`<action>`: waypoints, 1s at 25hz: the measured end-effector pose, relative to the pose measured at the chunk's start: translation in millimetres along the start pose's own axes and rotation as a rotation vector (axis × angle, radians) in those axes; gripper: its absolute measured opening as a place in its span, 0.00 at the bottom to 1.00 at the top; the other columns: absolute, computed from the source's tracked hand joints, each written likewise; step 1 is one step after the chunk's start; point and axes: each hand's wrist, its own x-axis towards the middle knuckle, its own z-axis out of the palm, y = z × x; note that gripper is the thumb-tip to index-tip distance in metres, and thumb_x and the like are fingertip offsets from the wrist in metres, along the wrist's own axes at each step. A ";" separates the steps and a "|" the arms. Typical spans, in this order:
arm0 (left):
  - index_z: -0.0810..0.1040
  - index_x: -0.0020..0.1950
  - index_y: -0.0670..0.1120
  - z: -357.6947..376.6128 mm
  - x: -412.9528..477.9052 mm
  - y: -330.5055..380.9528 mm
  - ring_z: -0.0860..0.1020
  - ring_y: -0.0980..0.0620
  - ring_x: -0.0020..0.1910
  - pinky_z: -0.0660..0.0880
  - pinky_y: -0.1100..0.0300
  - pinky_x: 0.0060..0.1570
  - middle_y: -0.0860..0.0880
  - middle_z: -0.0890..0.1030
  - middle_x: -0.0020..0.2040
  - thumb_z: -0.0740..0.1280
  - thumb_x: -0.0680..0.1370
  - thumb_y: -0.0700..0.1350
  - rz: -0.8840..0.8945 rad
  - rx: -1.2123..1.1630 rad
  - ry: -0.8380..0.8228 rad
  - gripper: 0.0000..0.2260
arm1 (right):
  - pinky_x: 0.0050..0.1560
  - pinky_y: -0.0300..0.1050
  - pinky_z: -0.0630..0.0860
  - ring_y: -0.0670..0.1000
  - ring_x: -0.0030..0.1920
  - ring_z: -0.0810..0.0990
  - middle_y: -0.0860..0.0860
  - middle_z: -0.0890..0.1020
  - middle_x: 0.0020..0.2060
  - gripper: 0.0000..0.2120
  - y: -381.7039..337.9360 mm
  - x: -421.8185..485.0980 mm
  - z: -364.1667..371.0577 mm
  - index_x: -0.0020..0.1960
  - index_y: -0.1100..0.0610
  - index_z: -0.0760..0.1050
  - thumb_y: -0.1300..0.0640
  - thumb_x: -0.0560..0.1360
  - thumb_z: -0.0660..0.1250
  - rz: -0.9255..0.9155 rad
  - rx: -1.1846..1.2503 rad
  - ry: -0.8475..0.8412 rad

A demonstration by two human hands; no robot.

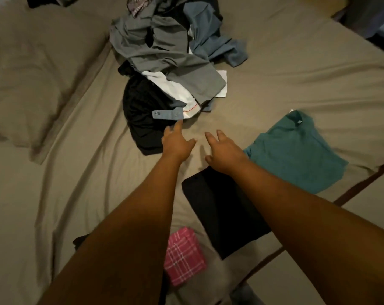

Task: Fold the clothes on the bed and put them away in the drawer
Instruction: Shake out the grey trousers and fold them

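Observation:
A heap of unfolded clothes lies in the middle of the bed: grey and blue-grey garments on top, a white one under them, a black garment at the near side. My left hand is stretched out, fingers apart, its fingertips at the edge of the black garment just below a blue cuff. My right hand hovers open beside it over bare sheet. A folded black garment lies under my right forearm. A folded teal T-shirt rests to the right. A folded pink checked cloth is close to me.
The bed has a tan sheet, with a pillow at the left. The bed's near edge runs diagonally at the lower right. Dark furniture stands at the top right corner.

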 end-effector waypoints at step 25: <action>0.77 0.52 0.39 13.4 -97.6 60.3 0.74 0.55 0.29 0.79 0.57 0.43 0.44 0.78 0.39 0.62 0.82 0.35 -0.495 -1.654 0.102 0.05 | 0.60 0.51 0.78 0.58 0.56 0.81 0.61 0.80 0.64 0.28 -20.0 87.3 -54.2 0.68 0.59 0.77 0.38 0.83 0.56 0.362 1.877 -0.055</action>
